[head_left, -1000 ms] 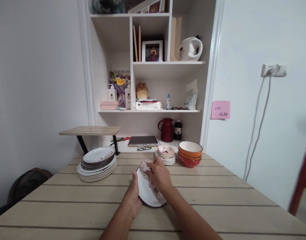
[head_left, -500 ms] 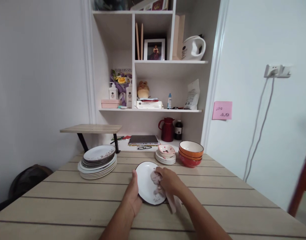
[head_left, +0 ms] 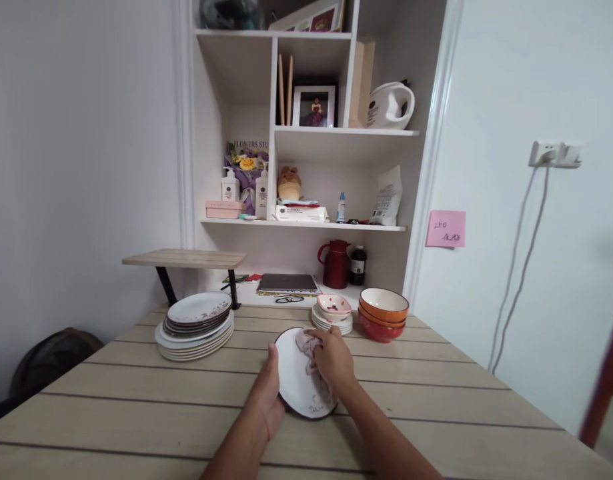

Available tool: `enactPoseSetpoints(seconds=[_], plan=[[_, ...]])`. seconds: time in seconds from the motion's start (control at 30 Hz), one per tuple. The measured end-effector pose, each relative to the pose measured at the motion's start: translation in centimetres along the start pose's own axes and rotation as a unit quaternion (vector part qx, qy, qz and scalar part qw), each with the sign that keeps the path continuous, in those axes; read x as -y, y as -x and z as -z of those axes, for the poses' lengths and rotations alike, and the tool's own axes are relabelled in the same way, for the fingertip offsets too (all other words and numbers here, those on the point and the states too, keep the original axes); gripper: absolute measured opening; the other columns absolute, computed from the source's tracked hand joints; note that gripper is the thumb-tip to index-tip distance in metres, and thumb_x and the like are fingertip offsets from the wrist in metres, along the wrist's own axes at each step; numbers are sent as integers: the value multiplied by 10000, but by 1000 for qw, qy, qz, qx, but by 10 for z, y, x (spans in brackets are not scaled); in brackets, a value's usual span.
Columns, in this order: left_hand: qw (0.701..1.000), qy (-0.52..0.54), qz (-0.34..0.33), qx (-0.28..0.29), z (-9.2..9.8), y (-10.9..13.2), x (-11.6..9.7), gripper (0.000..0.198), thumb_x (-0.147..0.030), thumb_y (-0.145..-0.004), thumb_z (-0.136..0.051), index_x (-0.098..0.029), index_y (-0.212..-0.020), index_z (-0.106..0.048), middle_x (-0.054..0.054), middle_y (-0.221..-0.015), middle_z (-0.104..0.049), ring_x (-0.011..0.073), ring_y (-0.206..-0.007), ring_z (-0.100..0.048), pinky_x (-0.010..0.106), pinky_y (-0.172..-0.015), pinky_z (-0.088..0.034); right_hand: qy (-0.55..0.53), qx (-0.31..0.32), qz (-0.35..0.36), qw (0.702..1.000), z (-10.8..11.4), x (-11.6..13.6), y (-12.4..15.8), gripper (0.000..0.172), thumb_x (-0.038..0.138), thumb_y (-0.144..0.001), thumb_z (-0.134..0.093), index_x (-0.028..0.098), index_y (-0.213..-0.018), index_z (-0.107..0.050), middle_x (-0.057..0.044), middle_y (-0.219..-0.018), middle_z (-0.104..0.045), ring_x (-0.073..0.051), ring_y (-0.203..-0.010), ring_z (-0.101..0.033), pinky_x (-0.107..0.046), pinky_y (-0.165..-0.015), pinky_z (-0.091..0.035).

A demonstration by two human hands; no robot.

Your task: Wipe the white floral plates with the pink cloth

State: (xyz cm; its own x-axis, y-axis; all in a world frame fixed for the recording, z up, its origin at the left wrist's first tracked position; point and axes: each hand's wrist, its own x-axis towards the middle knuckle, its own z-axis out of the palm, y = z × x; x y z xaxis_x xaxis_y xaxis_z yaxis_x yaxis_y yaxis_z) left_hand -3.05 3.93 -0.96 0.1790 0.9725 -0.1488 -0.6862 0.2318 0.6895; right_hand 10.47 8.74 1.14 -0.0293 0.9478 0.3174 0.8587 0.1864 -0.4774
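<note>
A white plate (head_left: 295,377) with a dark rim and a floral print is tilted up toward me over the table. My left hand (head_left: 270,393) grips its left edge, thumb at the rim and the other fingers hidden beneath. Pressed to the plate's upper right face is a crumpled pinkish-grey cloth (head_left: 309,345), bunched under the fingers of my right hand (head_left: 335,359). Part of the cloth hangs down along the plate and partly covers the print.
Stacked plates (head_left: 199,327) stand on the left of the wooden table (head_left: 186,407), by a small raised shelf (head_left: 183,259). Small dishes (head_left: 333,313) and stacked orange and red bowls (head_left: 383,313) sit behind the plate. Farther back are a laptop (head_left: 289,283), glasses and a red jug (head_left: 335,265).
My right hand has moved the cloth up and slightly left on the plate. The cloth's loose end, which hung past the plate's right edge, now lies against the plate. The camera view has shifted slightly.
</note>
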Motion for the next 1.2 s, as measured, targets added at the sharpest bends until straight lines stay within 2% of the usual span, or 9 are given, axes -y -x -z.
enactPoseSetpoints(seconds=[0.1, 0.23, 0.33, 0.53, 0.73, 0.87, 1.0, 1.07, 1.2], plan=[[1000, 13, 0, 9, 0, -1, -1, 669, -539, -799, -561, -198, -1368, -475, 147, -1246, -644, 290, -1169, -584, 422, -1021, -409, -26, -8, 17, 999, -3, 5, -4, 485, 57, -805, -411, 260, -1199, -606, -79, -1157, -493, -162, -858, -612, -251, -780, -437], [999, 36, -4, 33, 2, -1, -2, 660, -511, -809, -568, -208, -1384, -454, 149, -1268, -629, 284, -1190, -569, 420, -1038, -394, -122, -23, 121, 985, -7, 18, 0, 359, 147, -808, -506, 201, -1145, -617, -108, -1224, -461, -210, -1126, -509, -280, -990, -367], [998, 40, -3, 48, 4, -1, -1, 660, -553, -817, -523, -214, -1379, -455, 147, -1270, -629, 280, -1202, -560, 430, -1034, -397, -160, -9, 198, 967, -6, 25, 7, 331, 291, -803, -593, 202, -1122, -613, -109, -1281, -439, -244, -1242, -393, -349, -1058, -306], [996, 36, -25, 77, 10, -5, 1, 708, -659, -803, -428, -201, -1338, -501, 152, -1260, -636, 284, -1192, -567, 446, -1046, -389, -218, 101, 288, 927, 2, 29, 19, 187, 117, -669, -638, 202, -835, -649, -62, -1224, -502, -221, -1169, -451, -349, -1013, -330], [998, 1, 1, 62, 18, -13, 2, 765, -691, -788, -420, -102, -1249, -583, 190, -1188, -668, 318, -1177, -574, 466, -1051, -385, -188, 263, 342, 882, 24, 13, 27, 171, 122, -606, -698, 198, -757, -671, -43, -1182, -529, -197, -1085, -515, -274, -899, -411], [999, -10, 3, 45, 23, -21, 3, 821, -737, -775, -355, -110, -1248, -595, 185, -1195, -664, 324, -1188, -565, 476, -1051, -384, -122, 345, 322, 873, 40, 3, 27, 180, 89, -580, -686, 196, -724, -691, -17, -1065, -586, -168, -955, -563, -238, -796, -443], [999, -30, 7, 20, 25, -23, 4, 819, -744, -763, -366, -137, -1271, -579, 166, -1224, -651, 307, -1185, -571, 459, -1053, -387, -35, 360, 214, 907, 44, -6, 24, 181, 70, -574, -649, 201, -690, -696, 21, -715, -620, -132, -650, -563, -219, -589, -415], [1000, -29, 7, 8, 23, -22, 3, 796, -727, -771, -385, -150, -1289, -563, 155, -1233, -648, 297, -1185, -572, 454, -1047, -396, 3, 298, 148, 943, 41, -11, 22, 183, 73, -562, -639, 213, -665, -693, 26, -663, -618, -125, -583, -548, -218, -537, -376], [1000, -27, 11, -4, 17, -16, 1, 745, -679, -792, -434, -156, -1312, -537, 149, -1230, -651, 286, -1188, -572, 445, -1029, -416, 52, 142, 70, 986, 34, -16, 18, 166, 97, -586, -634, 221, -676, -699, -36, -890, -652, -157, -665, -586, -243, -548, -351]])
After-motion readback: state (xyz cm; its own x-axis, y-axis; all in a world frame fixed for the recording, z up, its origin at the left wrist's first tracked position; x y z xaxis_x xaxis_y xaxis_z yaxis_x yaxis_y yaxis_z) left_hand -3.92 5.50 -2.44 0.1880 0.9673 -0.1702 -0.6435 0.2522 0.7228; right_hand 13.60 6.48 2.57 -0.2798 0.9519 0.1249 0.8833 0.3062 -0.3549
